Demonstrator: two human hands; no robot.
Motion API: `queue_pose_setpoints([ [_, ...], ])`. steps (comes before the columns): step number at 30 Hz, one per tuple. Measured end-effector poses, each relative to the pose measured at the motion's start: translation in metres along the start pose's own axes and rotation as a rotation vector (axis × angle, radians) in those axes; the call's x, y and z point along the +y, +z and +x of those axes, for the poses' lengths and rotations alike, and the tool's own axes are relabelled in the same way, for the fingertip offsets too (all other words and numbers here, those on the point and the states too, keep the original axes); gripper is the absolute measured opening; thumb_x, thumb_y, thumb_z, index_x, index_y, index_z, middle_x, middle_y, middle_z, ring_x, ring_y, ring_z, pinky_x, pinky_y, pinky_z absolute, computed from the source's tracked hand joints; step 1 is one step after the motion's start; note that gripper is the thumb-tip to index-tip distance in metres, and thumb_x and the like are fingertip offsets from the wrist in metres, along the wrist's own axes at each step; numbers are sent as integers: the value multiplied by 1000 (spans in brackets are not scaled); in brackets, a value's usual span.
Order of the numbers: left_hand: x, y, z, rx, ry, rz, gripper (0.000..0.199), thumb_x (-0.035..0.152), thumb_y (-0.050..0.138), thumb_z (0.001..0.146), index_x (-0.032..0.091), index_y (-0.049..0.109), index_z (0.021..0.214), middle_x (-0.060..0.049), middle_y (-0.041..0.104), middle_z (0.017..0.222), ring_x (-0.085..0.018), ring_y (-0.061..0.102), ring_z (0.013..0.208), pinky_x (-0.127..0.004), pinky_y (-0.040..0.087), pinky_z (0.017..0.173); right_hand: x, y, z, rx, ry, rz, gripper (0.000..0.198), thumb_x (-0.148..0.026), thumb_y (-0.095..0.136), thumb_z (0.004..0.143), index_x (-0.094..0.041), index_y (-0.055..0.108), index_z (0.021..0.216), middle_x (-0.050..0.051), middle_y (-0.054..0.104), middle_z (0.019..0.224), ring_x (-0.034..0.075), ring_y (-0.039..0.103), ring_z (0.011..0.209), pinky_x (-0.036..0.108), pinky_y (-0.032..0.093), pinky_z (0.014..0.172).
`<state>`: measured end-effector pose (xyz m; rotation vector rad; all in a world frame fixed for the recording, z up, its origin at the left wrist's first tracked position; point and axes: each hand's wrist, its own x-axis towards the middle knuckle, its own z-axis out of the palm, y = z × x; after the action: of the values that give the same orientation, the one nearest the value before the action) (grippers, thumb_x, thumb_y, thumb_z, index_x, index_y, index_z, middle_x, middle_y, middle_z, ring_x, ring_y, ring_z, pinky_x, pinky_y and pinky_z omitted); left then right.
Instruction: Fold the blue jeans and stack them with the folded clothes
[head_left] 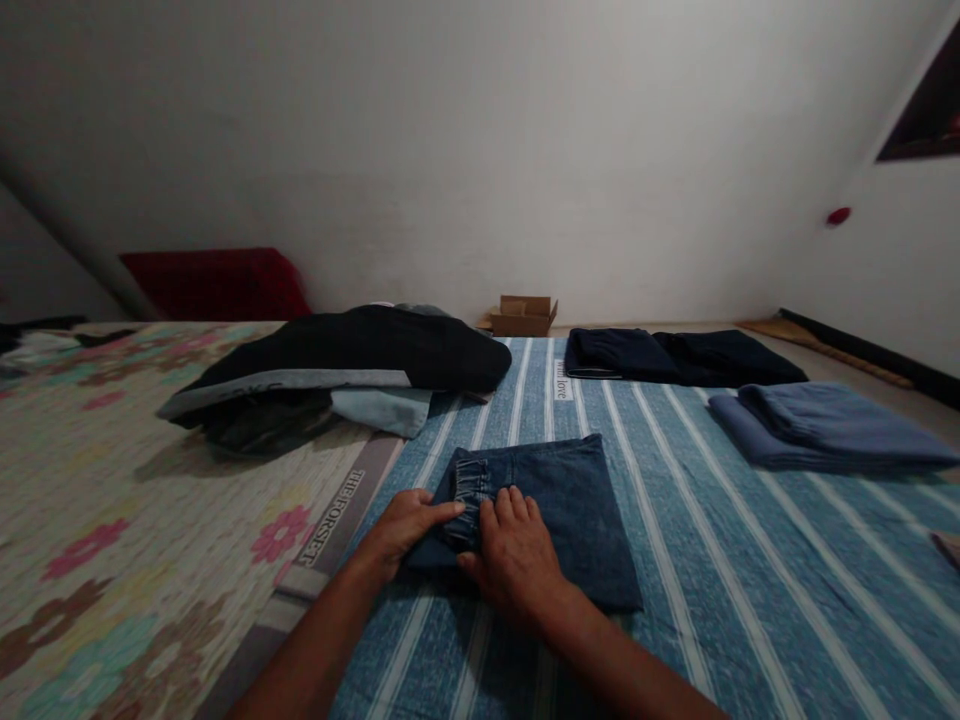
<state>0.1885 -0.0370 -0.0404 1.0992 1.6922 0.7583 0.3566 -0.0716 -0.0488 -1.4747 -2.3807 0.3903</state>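
A pair of dark blue denim pants point(570, 500), with a gathered elastic waistband, lies folded into a flat bundle on the striped sheet in front of me. My left hand point(409, 525) is at the bundle's left edge, its thumb on top by the waistband and its other fingers curled, partly hidden, at the edge. Flat on the denim just right of the waistband rests my right hand point(517, 545), fingers stretched out and pressing down.
Left of the bundle, a heap of dark clothes point(360, 350) covers part of the flowered sheet point(172, 500). Folded dark pants point(675, 355) and a folded blue-grey garment point(832, 425) lie to the right on the striped sheet point(720, 570). A cardboard box point(523, 318) sits by the wall.
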Motion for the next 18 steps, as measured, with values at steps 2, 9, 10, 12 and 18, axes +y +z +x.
queue_pose_setpoints([
  [2, 1, 1, 1, 4, 19, 17, 41, 46, 78, 48, 16, 54, 64, 0, 60, 57, -22, 62, 59, -30, 46, 54, -3, 3, 2, -4, -2, -12, 67, -47, 56, 83, -3, 43, 132, 29, 41, 135, 37, 33, 129, 54, 28, 101],
  [9, 6, 1, 3, 24, 15, -2, 43, 43, 80, 48, 18, 54, 72, -5, 66, 69, -29, 66, 75, -37, 52, 65, -10, 7, 6, -10, -5, -59, 78, -50, 62, 77, -1, 40, 134, 33, 40, 133, 41, 31, 129, 56, 27, 101],
  [10, 6, 0, 5, 70, 22, 17, 45, 42, 81, 46, 18, 56, 75, -7, 68, 75, -31, 66, 81, -38, 52, 69, -9, 5, 6, -19, -10, -52, 78, -50, 63, 77, -2, 40, 134, 31, 40, 134, 41, 32, 129, 55, 27, 101],
  [12, 6, -2, 8, 112, 31, 26, 51, 40, 83, 43, 16, 58, 81, -11, 69, 86, -34, 64, 91, -40, 52, 76, -6, -3, 3, -34, -35, -5, 72, -51, 62, 78, -6, 44, 132, 27, 42, 135, 38, 33, 129, 52, 29, 102],
  [18, 4, -3, 12, -86, 5, -36, 53, 43, 81, 46, 13, 63, 85, -12, 71, 83, -34, 67, 83, -42, 54, 73, 37, -25, -30, 163, 101, 28, 51, -45, 53, 84, -17, 50, 126, 15, 42, 139, 30, 32, 131, 45, 29, 105],
])
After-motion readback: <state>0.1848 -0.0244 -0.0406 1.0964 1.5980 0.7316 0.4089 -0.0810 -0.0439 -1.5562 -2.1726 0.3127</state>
